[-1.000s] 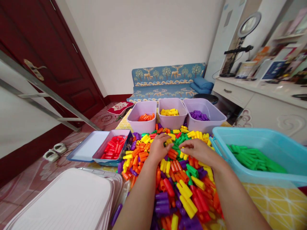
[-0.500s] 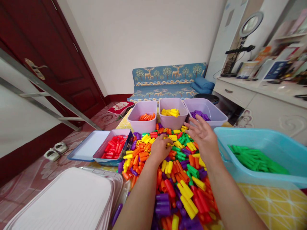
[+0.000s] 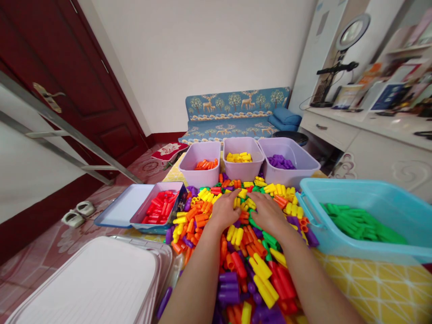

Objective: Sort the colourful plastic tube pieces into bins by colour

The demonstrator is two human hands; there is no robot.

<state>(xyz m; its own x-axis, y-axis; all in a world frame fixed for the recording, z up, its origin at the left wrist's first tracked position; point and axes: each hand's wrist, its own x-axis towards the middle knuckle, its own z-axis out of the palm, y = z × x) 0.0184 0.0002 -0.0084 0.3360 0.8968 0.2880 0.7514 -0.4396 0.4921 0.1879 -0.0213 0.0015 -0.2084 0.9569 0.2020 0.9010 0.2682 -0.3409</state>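
My left hand (image 3: 225, 210) is low over a heap of coloured plastic tubes, its fingers curled around a yellow tube (image 3: 237, 201). Close on its right, my right hand (image 3: 268, 212) reaches into the heap with fingers stretched forward and thumb apart; nothing shows in its grasp. Yellow, orange, red, green and purple tubes lie mixed around both hands, among them a yellow pair (image 3: 266, 291) and purple ones (image 3: 229, 288) nearer me. The right hand's fingertips are among the tubes, partly hard to make out.
Behind the heap stand lilac bins with orange (image 3: 200, 177), yellow (image 3: 243, 171) and purple (image 3: 305, 163) tubes. A tin (image 3: 135, 222) with red tubes is left; a blue tub (image 3: 357, 245) with green ones is right. White lids (image 3: 91, 283) lie front left.
My right hand has come down and left from beside the purple and yellow bins into the heap. The yellow tubes in the middle bin have settled lower. My left hand stays nearly in place.
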